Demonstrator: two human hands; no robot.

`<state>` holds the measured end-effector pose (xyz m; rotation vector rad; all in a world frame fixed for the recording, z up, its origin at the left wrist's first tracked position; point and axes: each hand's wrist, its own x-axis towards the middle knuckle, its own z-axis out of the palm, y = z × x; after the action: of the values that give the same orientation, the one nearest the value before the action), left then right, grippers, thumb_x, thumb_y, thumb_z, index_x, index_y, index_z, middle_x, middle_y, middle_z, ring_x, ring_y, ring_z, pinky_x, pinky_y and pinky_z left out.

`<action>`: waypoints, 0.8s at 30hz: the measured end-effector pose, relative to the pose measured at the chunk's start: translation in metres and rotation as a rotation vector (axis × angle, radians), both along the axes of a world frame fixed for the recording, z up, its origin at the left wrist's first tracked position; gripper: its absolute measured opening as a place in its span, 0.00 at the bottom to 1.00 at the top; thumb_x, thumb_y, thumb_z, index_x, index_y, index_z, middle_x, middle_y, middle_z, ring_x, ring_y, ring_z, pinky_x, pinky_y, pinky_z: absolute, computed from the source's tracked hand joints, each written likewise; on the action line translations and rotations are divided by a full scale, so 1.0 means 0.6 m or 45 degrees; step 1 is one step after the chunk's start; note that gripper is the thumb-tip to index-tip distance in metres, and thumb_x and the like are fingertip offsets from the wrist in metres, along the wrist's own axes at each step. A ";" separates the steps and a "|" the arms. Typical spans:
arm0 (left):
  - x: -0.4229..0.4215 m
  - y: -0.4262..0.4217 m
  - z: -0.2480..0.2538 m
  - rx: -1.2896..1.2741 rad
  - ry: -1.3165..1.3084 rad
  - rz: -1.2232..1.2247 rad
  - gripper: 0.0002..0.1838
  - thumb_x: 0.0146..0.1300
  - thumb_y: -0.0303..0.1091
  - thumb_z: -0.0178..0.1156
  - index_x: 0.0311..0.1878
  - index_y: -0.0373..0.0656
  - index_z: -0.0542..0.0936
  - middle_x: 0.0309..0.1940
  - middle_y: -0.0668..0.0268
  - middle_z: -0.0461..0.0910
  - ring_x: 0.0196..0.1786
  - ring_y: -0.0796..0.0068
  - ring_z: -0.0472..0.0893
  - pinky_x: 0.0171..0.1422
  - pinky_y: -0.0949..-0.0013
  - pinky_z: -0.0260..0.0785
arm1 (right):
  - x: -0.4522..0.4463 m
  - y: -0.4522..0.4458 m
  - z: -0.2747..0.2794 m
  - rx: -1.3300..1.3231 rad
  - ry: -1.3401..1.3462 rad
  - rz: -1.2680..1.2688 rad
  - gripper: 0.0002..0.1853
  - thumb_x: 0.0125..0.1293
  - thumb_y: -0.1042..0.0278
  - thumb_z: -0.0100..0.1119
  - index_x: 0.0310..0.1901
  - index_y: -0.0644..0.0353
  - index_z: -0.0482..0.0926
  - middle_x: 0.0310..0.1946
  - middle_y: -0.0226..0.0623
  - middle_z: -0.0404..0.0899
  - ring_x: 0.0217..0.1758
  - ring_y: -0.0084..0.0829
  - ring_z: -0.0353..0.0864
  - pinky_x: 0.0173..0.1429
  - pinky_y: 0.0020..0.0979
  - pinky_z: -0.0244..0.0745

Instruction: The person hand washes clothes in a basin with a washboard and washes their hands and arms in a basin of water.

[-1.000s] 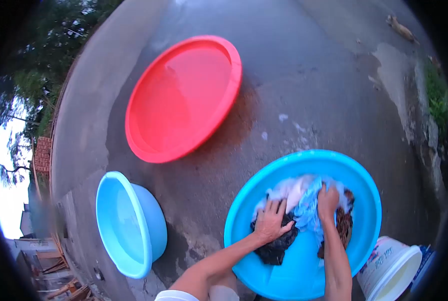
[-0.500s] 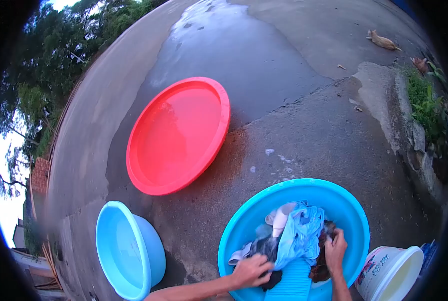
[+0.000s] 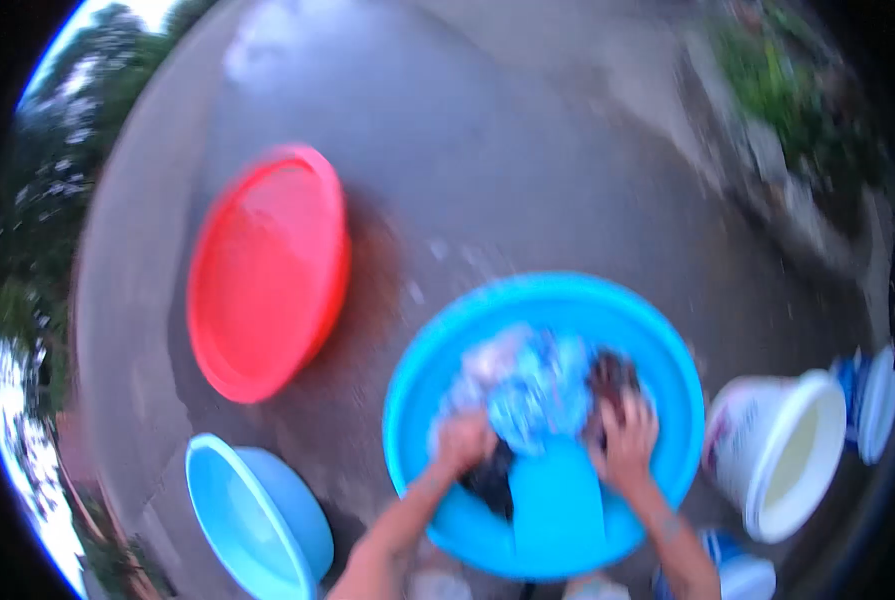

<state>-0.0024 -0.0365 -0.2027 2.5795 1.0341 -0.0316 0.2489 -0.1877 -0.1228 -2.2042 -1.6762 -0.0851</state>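
Observation:
A large blue washtub (image 3: 667, 340) holds a heap of wet laundry and a blue washboard (image 3: 559, 500). My left hand (image 3: 464, 442) is closed on a black cloth (image 3: 489, 482) at the left of the washboard; motion blur softens its fingers. My right hand (image 3: 627, 438) lies with fingers spread on a dark brown cloth (image 3: 612, 376) at the right side of the heap. Between the hands is a light blue garment (image 3: 539, 395), with pale whitish cloth (image 3: 497, 355) behind it.
A red basin (image 3: 267, 285) with water stands on the wet concrete at the upper left. Nearer on the left is a light blue basin (image 3: 257, 520). White buckets (image 3: 772, 450) stand to the right, and a blue-and-white container (image 3: 737, 572) is at the lower right. Plants (image 3: 782, 80) grow beyond a low kerb.
The view has swung right and down, so the tub sits higher and further left in it. My right hand's fingers have spread out on the brown cloth. My left hand remains at the black cloth.

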 end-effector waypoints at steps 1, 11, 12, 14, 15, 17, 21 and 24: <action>-0.019 -0.004 -0.023 -0.071 -0.200 -0.001 0.09 0.54 0.39 0.56 0.31 0.44 0.76 0.28 0.55 0.78 0.29 0.53 0.78 0.34 0.49 0.69 | 0.015 0.020 -0.016 -0.082 0.076 -0.094 0.28 0.55 0.59 0.61 0.59 0.51 0.69 0.58 0.53 0.66 0.52 0.53 0.70 0.50 0.51 0.65; 0.003 0.000 -0.010 0.151 -0.142 -0.035 0.19 0.53 0.42 0.56 0.47 0.46 0.78 0.24 0.58 0.74 0.30 0.55 0.76 0.30 0.53 0.67 | 0.081 0.092 -0.056 -0.196 0.682 -0.226 0.12 0.62 0.63 0.58 0.41 0.60 0.71 0.31 0.53 0.78 0.34 0.54 0.80 0.33 0.47 0.71; -0.002 0.000 -0.014 0.180 -0.140 -0.039 0.19 0.53 0.42 0.56 0.48 0.46 0.78 0.24 0.58 0.74 0.30 0.55 0.76 0.30 0.53 0.67 | 0.075 0.073 -0.021 -0.216 0.836 -0.231 0.13 0.62 0.62 0.58 0.40 0.61 0.71 0.29 0.53 0.79 0.34 0.53 0.80 0.33 0.47 0.71; -0.005 0.001 -0.011 0.109 -0.155 -0.026 0.19 0.54 0.42 0.56 0.48 0.46 0.78 0.25 0.57 0.75 0.30 0.54 0.77 0.31 0.53 0.67 | 0.039 0.010 0.051 -0.277 0.841 -0.219 0.15 0.58 0.60 0.63 0.39 0.60 0.72 0.29 0.50 0.77 0.33 0.50 0.80 0.33 0.45 0.70; -0.006 0.003 -0.012 0.108 -0.134 -0.036 0.19 0.54 0.42 0.56 0.47 0.46 0.78 0.25 0.57 0.75 0.30 0.54 0.77 0.31 0.53 0.67 | 0.021 -0.024 0.074 -0.305 0.878 -0.140 0.17 0.55 0.60 0.65 0.40 0.59 0.72 0.30 0.48 0.76 0.35 0.50 0.78 0.34 0.45 0.69; -0.002 0.003 -0.013 0.098 -0.150 -0.013 0.18 0.54 0.41 0.56 0.47 0.46 0.78 0.26 0.57 0.75 0.31 0.53 0.76 0.32 0.52 0.68 | -0.010 -0.060 0.086 -0.391 0.697 0.000 0.19 0.51 0.61 0.68 0.41 0.57 0.72 0.32 0.44 0.71 0.38 0.48 0.74 0.37 0.45 0.66; 0.004 0.004 -0.010 0.142 -0.168 -0.025 0.17 0.53 0.41 0.56 0.46 0.46 0.78 0.26 0.57 0.75 0.30 0.53 0.76 0.32 0.52 0.68 | -0.033 -0.042 -0.067 -0.130 0.525 -0.211 0.17 0.53 0.66 0.62 0.43 0.61 0.71 0.36 0.47 0.72 0.41 0.49 0.73 0.40 0.45 0.68; -0.001 0.002 -0.002 0.156 -0.144 -0.044 0.17 0.53 0.41 0.56 0.45 0.46 0.78 0.26 0.58 0.75 0.30 0.54 0.76 0.32 0.53 0.68 | -0.011 0.017 -0.110 -0.088 0.521 -0.324 0.15 0.56 0.65 0.61 0.43 0.60 0.70 0.30 0.46 0.76 0.36 0.48 0.77 0.37 0.45 0.72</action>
<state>-0.0028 -0.0352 -0.2039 2.6741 0.9779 0.1721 0.2422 -0.1772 -0.1888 -2.2813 -1.1927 0.3406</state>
